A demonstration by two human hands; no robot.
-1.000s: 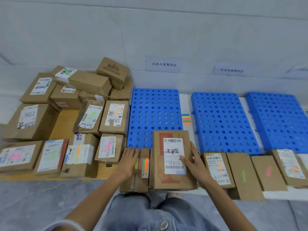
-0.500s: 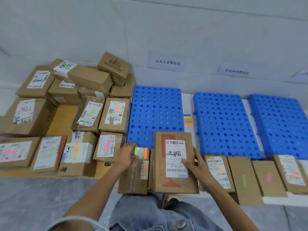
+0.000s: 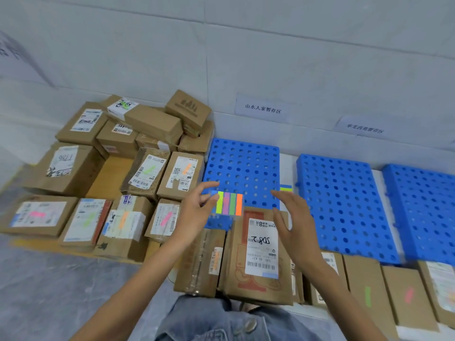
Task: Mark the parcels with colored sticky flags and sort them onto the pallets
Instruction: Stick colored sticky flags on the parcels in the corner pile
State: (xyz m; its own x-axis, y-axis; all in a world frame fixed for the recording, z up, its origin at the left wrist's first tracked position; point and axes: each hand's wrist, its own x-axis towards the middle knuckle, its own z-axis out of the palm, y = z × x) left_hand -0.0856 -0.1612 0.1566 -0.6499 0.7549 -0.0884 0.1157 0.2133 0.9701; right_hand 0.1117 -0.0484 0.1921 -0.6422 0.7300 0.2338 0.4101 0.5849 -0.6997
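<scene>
Parcels crowd the near edge, and we find the pad of sticky flags (image 3: pixel 229 203) lifted over the near end of the left pallet (image 3: pixel 242 166), its blue, yellow, purple, green and orange strips side by side. The left hand (image 3: pixel 194 215) pinches the pad by its left end. The right hand (image 3: pixel 294 225) is apart from it to the right, fingers loosely spread and holding nothing, over the far right corner of the labelled parcel (image 3: pixel 261 252); we cannot tell whether it touches the cardboard. That parcel lies at the near end of the left pallet, white label up with handwritten digits, and a narrow parcel (image 3: pixel 199 262) lies against its left side. A second pad (image 3: pixel 286 188) lies in the gap between the left pallet and the middle pallet (image 3: pixel 342 205); the right pallet (image 3: pixel 423 207) is further right. To the far left we see a heap of parcels (image 3: pixel 147 124), many flagged, and to the near right a row of parcels (image 3: pixel 369 286) — one flagged green, one pink.
</scene>
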